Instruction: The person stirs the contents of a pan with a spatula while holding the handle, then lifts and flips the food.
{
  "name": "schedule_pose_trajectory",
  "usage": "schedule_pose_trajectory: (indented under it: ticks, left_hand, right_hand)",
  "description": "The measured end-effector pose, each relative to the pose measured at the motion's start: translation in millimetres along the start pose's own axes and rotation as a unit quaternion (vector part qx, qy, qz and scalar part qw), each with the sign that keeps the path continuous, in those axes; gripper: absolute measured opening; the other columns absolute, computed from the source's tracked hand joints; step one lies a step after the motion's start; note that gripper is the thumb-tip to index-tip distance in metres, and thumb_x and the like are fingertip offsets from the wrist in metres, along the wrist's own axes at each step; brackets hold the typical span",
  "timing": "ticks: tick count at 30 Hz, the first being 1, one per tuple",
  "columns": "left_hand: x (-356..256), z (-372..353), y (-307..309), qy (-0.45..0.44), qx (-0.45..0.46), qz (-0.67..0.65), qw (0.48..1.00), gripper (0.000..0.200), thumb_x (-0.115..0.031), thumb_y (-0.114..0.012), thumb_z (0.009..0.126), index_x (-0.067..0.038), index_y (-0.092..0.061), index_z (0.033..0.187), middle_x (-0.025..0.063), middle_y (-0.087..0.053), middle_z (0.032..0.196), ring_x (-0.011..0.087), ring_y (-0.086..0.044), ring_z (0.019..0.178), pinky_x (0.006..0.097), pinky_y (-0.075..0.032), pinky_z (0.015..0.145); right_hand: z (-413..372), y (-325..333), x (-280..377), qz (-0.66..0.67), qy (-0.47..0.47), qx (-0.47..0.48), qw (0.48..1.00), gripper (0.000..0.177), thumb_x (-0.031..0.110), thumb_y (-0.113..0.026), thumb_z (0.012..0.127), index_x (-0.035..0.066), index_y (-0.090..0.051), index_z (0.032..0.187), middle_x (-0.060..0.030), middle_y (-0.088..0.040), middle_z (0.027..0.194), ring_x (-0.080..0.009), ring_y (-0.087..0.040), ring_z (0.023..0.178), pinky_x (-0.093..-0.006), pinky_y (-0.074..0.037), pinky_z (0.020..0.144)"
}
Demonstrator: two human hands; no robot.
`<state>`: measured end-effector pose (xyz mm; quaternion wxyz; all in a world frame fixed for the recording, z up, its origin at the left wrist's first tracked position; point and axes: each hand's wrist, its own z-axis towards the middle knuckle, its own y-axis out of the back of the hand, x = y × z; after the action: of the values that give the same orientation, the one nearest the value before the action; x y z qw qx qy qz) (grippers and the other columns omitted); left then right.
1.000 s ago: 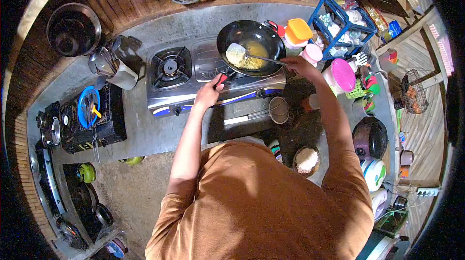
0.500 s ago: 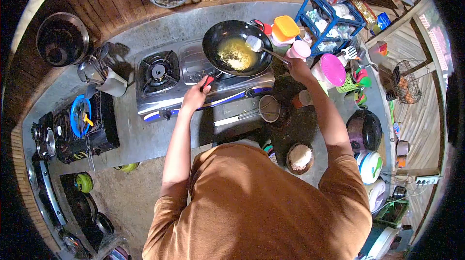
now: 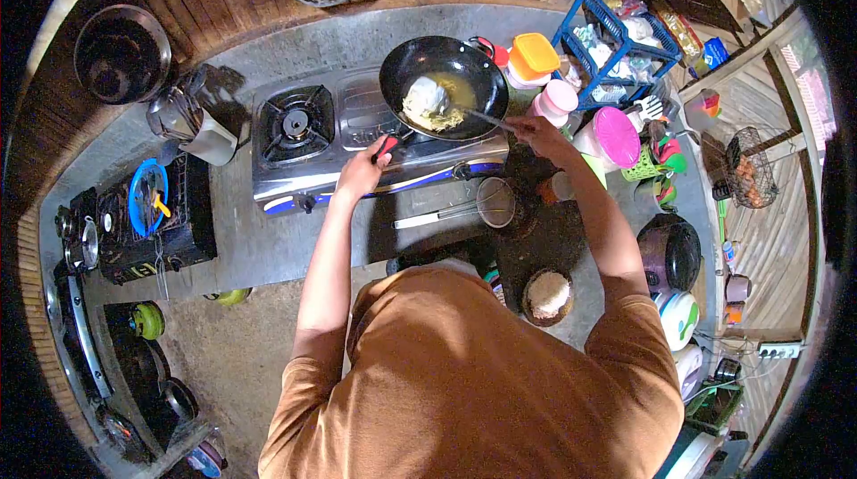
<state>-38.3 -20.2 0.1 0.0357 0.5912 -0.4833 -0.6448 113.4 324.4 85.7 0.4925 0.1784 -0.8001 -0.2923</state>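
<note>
A black wok (image 3: 478, 64) sits on the right burner of a two-burner gas stove (image 3: 366, 177). My left hand (image 3: 359, 174) is closed around its red-and-black handle (image 3: 386, 149). In my right hand (image 3: 540, 137) is the handle of a spatula (image 3: 486, 117), held from the right side of the wok. Its pale head lies inside the wok, over pale yellow food (image 3: 446, 116) in yellowish liquid. The exact kind of food cannot be made out.
A strainer (image 3: 495, 202) lies in front of the stove. A bowl of white food (image 3: 548, 294) is close to my body. Orange-lidded container (image 3: 534, 56), pink-lidded container (image 3: 616, 138) and blue rack (image 3: 616, 50) stand to the right. A utensil holder (image 3: 212, 141) is left of the stove.
The spatula head has swept left and down across the wok onto the pale food. My right hand has lowered slightly. My left hand stays on the wok handle.
</note>
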Motion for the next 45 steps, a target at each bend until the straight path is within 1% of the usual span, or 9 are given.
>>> schedule_pose_trajectory:
  ticks: [1, 3, 9, 16, 21, 31, 37, 43, 45]
  left_hand:
    - [0, 0, 0, 0.001, 0.0, 0.0, 1.0, 0.049, -0.04, -0.053, 0.09, -0.029, -0.042, 0.136, 0.0167, -0.059, 0.118, 0.0358, -0.055, 0.111, 0.0424, -0.044, 0.092]
    - [1, 1, 0, -0.002, -0.006, 0.0, 1.0, 0.049, -0.04, -0.054, 0.089, -0.028, -0.043, 0.135, 0.0164, -0.059, 0.118, 0.0362, -0.055, 0.11, 0.0427, -0.044, 0.092]
    - [9, -5, -9, -0.008, -0.021, 0.001, 1.0, 0.048, -0.039, -0.056, 0.088, -0.028, -0.045, 0.134, 0.0158, -0.058, 0.119, 0.0357, -0.055, 0.111, 0.0423, -0.044, 0.092]
    - [-1, 1, 0, 0.012, 0.011, -0.008, 1.0, 0.051, -0.045, -0.052, 0.09, -0.028, -0.042, 0.137, 0.016, -0.054, 0.126, 0.0349, -0.051, 0.118, 0.0402, -0.04, 0.098]
    - [-3, 1, 1, 0.017, 0.02, -0.008, 1.0, 0.05, -0.044, -0.052, 0.09, -0.028, -0.042, 0.137, 0.0156, -0.054, 0.127, 0.0344, -0.051, 0.118, 0.0395, -0.04, 0.098]
    - [0, 1, -1, 0.007, 0.01, -0.009, 1.0, 0.05, -0.042, -0.053, 0.09, -0.026, -0.043, 0.136, 0.0156, -0.055, 0.126, 0.0346, -0.051, 0.118, 0.039, -0.04, 0.097]
    - [-3, 1, 3, 0.014, 0.016, -0.007, 1.0, 0.05, -0.043, -0.053, 0.09, -0.026, -0.043, 0.136, 0.0158, -0.054, 0.126, 0.0348, -0.051, 0.117, 0.0391, -0.041, 0.097]
    - [5, 3, -1, -0.014, -0.014, -0.006, 1.0, 0.048, -0.04, -0.054, 0.089, -0.029, -0.043, 0.135, 0.0174, -0.06, 0.116, 0.0357, -0.055, 0.109, 0.042, -0.044, 0.091]
    - [4, 4, -1, 0.0, 0.005, -0.015, 1.0, 0.051, -0.042, -0.054, 0.09, -0.024, -0.043, 0.136, 0.0158, -0.056, 0.124, 0.0342, -0.053, 0.115, 0.039, -0.042, 0.095]
  right_hand:
    - [10, 1, -15, 0.0, 0.0, 0.001, 1.0, 0.032, 0.015, -0.054, 0.091, 0.014, -0.059, 0.122, -0.0012, -0.057, 0.078, -0.0081, -0.043, 0.055, -0.025, -0.038, 0.047]
    - [36, 1, -41, -0.169, 0.228, -0.123, 0.951, 0.031, 0.012, -0.055, 0.089, 0.01, -0.06, 0.119, -0.0099, -0.062, 0.08, -0.0184, -0.055, 0.06, -0.0336, -0.047, 0.056]
    - [42, 5, -57, -0.253, 0.174, -0.217, 0.927, 0.031, 0.011, -0.057, 0.084, 0.008, -0.061, 0.115, -0.0249, -0.063, 0.085, -0.0389, -0.062, 0.08, -0.0448, -0.05, 0.072]
    - [65, -5, -64, -0.343, 0.156, -0.134, 0.916, 0.031, 0.013, -0.055, 0.084, 0.009, -0.062, 0.114, -0.0201, -0.063, 0.077, -0.035, -0.063, 0.076, -0.0448, -0.05, 0.071]
    - [45, -4, -34, -0.212, 0.121, 0.003, 0.97, 0.026, 0.017, -0.055, 0.089, 0.007, -0.062, 0.112, -0.0117, -0.065, 0.078, -0.0222, -0.064, 0.076, -0.0357, -0.049, 0.07]
    - [2, 33, -4, -0.19, 0.106, -0.105, 0.97, 0.031, 0.018, -0.055, 0.088, 0.007, -0.06, 0.116, -0.0166, -0.067, 0.095, -0.0273, -0.066, 0.085, -0.0393, -0.05, 0.077]
    - [-2, 42, 0, -0.382, 0.033, -0.185, 0.905, 0.03, 0.025, -0.058, 0.084, 0.004, -0.062, 0.106, -0.0222, -0.064, 0.098, -0.0376, -0.063, 0.089, -0.0479, -0.05, 0.078]
    - [17, 47, -19, -0.358, 0.036, -0.077, 0.93, 0.028, 0.019, -0.06, 0.081, 0.004, -0.063, 0.104, -0.0196, -0.065, 0.098, -0.0378, -0.063, 0.089, -0.0463, -0.051, 0.078]
    - [15, 46, -14, -0.341, 0.108, 0.011, 0.934, 0.032, 0.006, -0.06, 0.079, 0.008, -0.063, 0.112, -0.0149, -0.067, 0.094, -0.0268, -0.065, 0.087, -0.0367, -0.05, 0.077]
